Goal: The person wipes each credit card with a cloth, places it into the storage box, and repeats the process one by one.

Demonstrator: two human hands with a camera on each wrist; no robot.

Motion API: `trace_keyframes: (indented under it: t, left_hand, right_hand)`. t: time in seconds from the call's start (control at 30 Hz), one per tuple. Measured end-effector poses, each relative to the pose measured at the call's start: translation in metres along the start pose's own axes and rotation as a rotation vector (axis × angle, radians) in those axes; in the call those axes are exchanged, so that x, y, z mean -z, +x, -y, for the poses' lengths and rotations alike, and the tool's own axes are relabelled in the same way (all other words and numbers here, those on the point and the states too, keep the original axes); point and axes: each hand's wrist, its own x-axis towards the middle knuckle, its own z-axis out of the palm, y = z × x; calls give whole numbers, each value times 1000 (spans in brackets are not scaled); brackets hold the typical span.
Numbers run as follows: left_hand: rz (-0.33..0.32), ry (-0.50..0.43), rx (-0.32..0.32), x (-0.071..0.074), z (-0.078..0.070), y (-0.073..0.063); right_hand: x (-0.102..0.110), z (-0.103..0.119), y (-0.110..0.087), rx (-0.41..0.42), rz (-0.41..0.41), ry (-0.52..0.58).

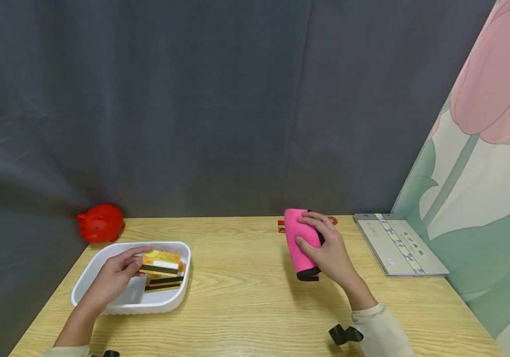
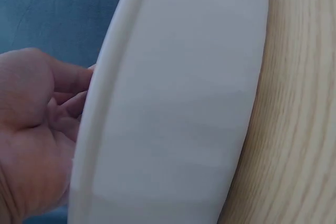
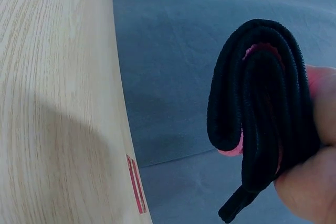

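Observation:
In the head view my left hand [image 1: 116, 272] pinches a yellow card [image 1: 161, 263] with a dark stripe, held over a white plastic tray [image 1: 78, 287]. More striped yellow cards [image 1: 164, 284] lie in the tray's right part. The tray's wall [image 2: 173, 98] hides the left fingertips and the card in the left wrist view. My right hand [image 1: 328, 248] grips a folded pink cloth [image 1: 297, 243] with black edging, held above the table. From the right wrist, the cloth's black-edged layers [image 3: 262, 108] show folded over one another, thumb and fingers at their right side.
A red piggy bank [image 1: 101, 223] stands behind the tray at the back left. Partly behind the cloth, a red item [image 1: 281, 226] lies at the table's back edge. A grey-white folder or book [image 1: 399, 245] lies at the right. A dark curtain [image 1: 219, 109] hangs behind the table.

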Motion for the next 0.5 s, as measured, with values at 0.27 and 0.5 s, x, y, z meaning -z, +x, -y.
trace_keyframes:
  t: [0.27, 0.5]
  left_hand:
    - [124, 33, -76, -8, 8, 13]
    - [175, 6, -128, -11, 15, 17]
  right_hand:
    - [-2, -3, -1, 12, 3, 14]
    - [-1, -2, -1, 10, 10, 18]
